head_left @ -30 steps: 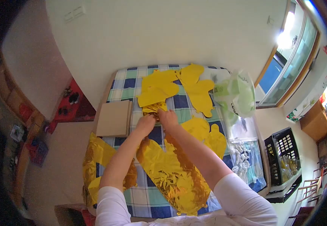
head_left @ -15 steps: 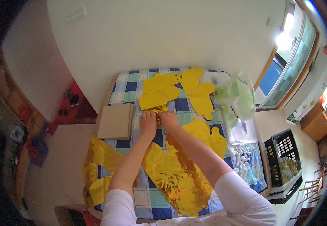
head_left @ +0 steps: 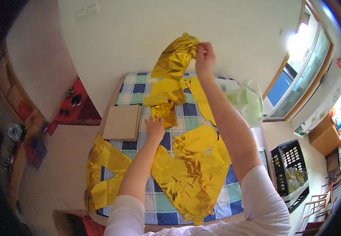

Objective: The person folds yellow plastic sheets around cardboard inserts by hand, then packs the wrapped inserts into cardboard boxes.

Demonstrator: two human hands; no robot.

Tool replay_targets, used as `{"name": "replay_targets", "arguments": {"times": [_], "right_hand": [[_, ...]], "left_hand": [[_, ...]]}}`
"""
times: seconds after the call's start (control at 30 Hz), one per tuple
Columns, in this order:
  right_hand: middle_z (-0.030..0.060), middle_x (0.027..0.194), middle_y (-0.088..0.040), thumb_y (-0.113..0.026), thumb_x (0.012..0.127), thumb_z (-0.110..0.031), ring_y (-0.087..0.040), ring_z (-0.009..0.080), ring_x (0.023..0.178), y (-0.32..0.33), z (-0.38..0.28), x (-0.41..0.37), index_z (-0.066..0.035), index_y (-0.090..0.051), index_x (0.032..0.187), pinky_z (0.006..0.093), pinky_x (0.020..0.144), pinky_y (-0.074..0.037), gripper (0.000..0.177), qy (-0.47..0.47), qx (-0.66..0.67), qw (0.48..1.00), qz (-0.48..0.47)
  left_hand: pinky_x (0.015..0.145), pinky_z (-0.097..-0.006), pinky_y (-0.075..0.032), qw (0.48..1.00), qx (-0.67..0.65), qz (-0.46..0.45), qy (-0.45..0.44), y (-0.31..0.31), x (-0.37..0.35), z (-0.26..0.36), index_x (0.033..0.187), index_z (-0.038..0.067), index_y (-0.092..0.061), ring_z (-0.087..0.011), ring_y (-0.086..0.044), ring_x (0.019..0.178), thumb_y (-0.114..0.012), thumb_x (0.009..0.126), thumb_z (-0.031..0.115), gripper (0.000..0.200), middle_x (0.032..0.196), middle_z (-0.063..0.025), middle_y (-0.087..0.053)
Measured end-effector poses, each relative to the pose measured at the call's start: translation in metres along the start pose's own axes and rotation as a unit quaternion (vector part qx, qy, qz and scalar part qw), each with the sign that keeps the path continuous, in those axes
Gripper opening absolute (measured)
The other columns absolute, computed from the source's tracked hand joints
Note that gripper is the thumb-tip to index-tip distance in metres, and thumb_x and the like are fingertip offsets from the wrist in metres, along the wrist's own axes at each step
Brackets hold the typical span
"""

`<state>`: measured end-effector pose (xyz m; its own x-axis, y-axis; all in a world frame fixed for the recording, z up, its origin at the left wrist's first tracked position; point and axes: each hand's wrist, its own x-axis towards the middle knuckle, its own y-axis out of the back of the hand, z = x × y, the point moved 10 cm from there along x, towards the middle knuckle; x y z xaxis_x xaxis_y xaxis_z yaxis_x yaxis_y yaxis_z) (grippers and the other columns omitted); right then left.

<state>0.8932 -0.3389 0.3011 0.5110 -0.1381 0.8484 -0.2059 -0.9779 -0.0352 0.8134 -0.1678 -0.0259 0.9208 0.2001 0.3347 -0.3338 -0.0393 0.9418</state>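
Observation:
My right hand is raised above the far edge of the table, its fingers pinched on the corner of a shiny gold foil sheet that hangs up in front of the wall. Below, my left hand rests with fingers spread on a small gold foil piece lying on the checked cloth. Flat yellow-gold foil shapes cover the near middle of the cloth. Another gold foil piece lies at the near left.
A cardboard stack sits left of my left hand. At the right edge are a pale green plastic bag and, lower down, a black crate holding plastic-wrapped things. A yellow foil shape lies at the back.
My right hand has risen far up and away from my left hand, lifting the gold foil. My left hand stays low, now with its fingers spread over the small foil piece.

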Motion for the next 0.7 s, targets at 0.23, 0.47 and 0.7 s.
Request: {"name": "replay_targets", "arguments": {"times": [0.23, 0.47, 0.7], "right_hand": [[0.0095, 0.082, -0.065, -0.053, 0.095, -0.014, -0.063, 0.0144, 0.076, 0.074, -0.110, 0.063, 0.000, -0.057, 0.097, 0.0294, 0.065, -0.049, 0.015, 0.057, 0.080, 0.995, -0.015], [0.0174, 0.079, -0.064, -0.058, 0.091, -0.013, -0.064, 0.0275, 0.069, 0.091, -0.180, 0.032, -0.003, -0.062, 0.097, 0.0333, 0.064, -0.050, 0.012, 0.142, -0.087, 0.977, -0.131], [0.0152, 0.078, -0.064, -0.061, 0.089, -0.015, -0.063, 0.0281, 0.068, 0.097, -0.246, 0.006, -0.003, -0.061, 0.100, 0.0329, 0.065, -0.050, 0.016, 0.192, -0.039, 0.963, -0.183]], "left_hand": [[0.098, -0.0574, -0.034, 1.000, -0.029, -0.001, 0.014, 0.018, 0.001, -0.002, 0.120, 0.009, -0.057, -0.0328, -0.049, 0.118, -0.050, 0.090, 0.020, 0.032, 0.119, -0.0116, -0.058], [0.083, -0.0413, -0.045, 0.833, -0.416, 0.344, 0.120, 0.260, -0.004, -0.067, 0.106, 0.004, -0.058, -0.0288, -0.058, 0.094, -0.063, 0.086, 0.011, 0.022, 0.099, -0.0114, -0.058], [0.086, -0.0298, -0.046, 0.816, -0.541, 0.153, -0.137, 0.413, -0.009, 0.025, 0.118, 0.004, -0.058, -0.0167, -0.059, 0.103, -0.073, 0.081, 0.019, 0.042, 0.110, -0.0095, -0.064]]}}
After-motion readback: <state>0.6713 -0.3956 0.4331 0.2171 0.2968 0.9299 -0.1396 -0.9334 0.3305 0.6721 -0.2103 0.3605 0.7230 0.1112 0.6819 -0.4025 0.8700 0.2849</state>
